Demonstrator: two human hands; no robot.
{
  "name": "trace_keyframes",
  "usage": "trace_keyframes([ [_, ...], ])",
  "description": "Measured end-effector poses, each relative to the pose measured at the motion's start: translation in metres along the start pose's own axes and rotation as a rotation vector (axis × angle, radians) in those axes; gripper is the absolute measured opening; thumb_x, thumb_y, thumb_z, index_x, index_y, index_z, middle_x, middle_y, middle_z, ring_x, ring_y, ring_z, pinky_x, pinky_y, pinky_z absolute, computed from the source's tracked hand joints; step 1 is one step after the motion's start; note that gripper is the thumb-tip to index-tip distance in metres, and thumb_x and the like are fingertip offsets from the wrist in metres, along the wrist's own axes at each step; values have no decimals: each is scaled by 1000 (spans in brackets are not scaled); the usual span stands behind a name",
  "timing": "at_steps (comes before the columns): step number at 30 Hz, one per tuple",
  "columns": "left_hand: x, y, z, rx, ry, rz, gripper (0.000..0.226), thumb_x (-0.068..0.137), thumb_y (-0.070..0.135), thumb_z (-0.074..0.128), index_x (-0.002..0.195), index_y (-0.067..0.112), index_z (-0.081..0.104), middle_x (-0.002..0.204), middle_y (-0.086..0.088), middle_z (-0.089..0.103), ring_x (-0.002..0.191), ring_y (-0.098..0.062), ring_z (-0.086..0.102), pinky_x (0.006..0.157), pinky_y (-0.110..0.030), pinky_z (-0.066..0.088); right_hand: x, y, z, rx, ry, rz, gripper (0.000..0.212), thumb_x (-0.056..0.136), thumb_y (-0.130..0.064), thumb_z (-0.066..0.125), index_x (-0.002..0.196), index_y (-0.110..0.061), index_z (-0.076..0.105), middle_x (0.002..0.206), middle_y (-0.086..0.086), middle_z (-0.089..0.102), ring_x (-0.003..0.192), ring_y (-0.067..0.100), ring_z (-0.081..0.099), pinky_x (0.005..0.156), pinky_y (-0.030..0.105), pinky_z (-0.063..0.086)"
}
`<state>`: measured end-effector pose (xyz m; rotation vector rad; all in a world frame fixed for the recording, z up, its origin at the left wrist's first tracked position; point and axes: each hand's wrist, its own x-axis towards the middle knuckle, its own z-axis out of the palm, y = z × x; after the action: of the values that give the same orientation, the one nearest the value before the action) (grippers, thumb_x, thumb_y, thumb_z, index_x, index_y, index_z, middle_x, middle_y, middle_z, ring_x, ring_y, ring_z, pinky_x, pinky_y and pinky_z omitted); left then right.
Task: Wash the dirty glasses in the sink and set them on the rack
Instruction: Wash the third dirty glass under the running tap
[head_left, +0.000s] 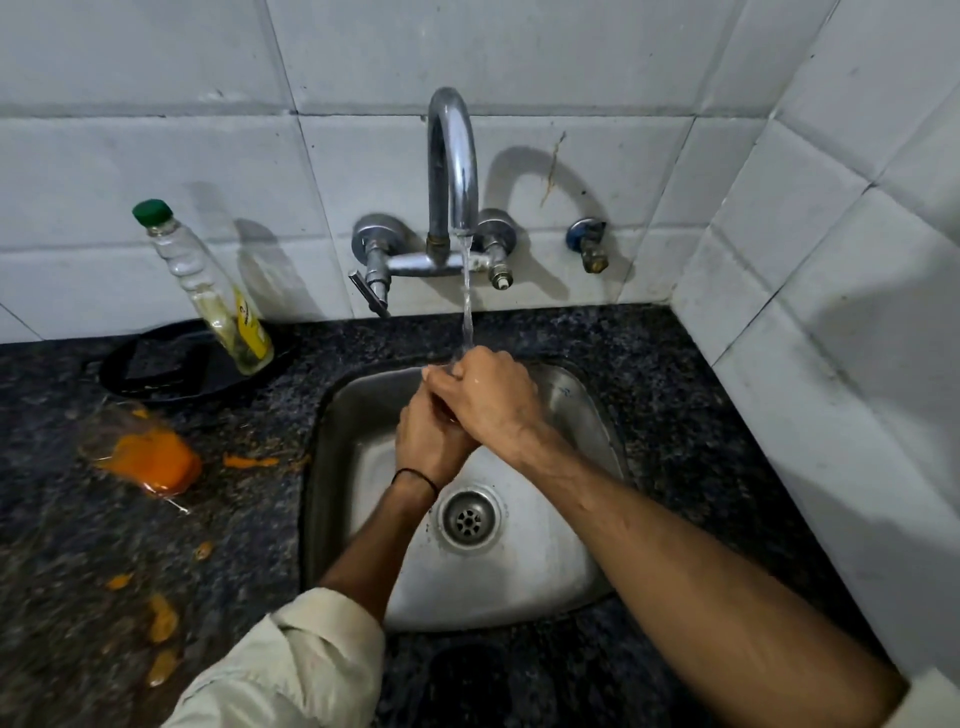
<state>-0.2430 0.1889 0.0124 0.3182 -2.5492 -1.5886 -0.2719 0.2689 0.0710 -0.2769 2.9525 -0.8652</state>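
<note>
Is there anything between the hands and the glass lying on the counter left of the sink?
Nothing visible. The left hand and right hand are clasped under the tap water over the sink; the glass lies on its side, with only counter and orange spill between. No rack shows.

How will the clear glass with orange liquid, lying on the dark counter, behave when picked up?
The clear glass lies on its side, so it may roll if nudged. The orange spill around it suggests a slippery surface. Being glass, it is probably fragile.
</note>
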Motion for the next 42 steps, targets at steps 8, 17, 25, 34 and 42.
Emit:
trace_keyframes([
  [8, 9, -6, -33, -459, -484, -40, 41, 72, -6, 79, 110, -5, 63, 99, -21, 70, 96, -27, 69, 89, -38, 57, 11, 11, -34, 123, -309, -266, 40, 90, -43, 63, 64, -15, 73, 59, -4, 68, 56, 12, 64, 64, 32, 54],
  [17, 9, -3, -17, -314, -342, -72, 34, 73, 1, 80, 101, 13, 64, 90, 1, 72, 83, 2, 69, 69, -13, 53, 13, 5, -19, -44, -199, -125, 40, 93, -44, 56, 69, -15, 68, 68, 2, 67, 68, 22, 66, 67, 34, 53],
  [25, -2, 0, 0, -122, -103, -56, 13, 83, 21, 73, 91, 20, 63, 75, -1, 71, 72, -14, 69, 62, -29, 57, 1, -6, -5, 36, -75, -5, 42, 97, -44, 53, 66, -16, 63, 66, 1, 64, 64, 20, 61, 63, 28, 40],
  [34, 4, -16, -26, -555, -596, -82, 42, 71, 2, 75, 112, -3, 63, 98, -21, 69, 95, -28, 68, 84, -35, 57, 1, 17, -24, 76, -324, -236, 40, 94, -43, 58, 64, -19, 70, 57, -1, 66, 51, 8, 62, 56, 24, 48],
  [42, 28, -11, -30, 332, -267, 236, 52, 62, 41, 77, 110, 34, 57, 103, 4, 72, 97, -21, 67, 85, -38, 55, -31, 6, 31, 709, -39, 346, 16, 89, -22, 55, 83, -21, 70, 89, 0, 72, 90, 19, 68, 88, 46, 56],
])
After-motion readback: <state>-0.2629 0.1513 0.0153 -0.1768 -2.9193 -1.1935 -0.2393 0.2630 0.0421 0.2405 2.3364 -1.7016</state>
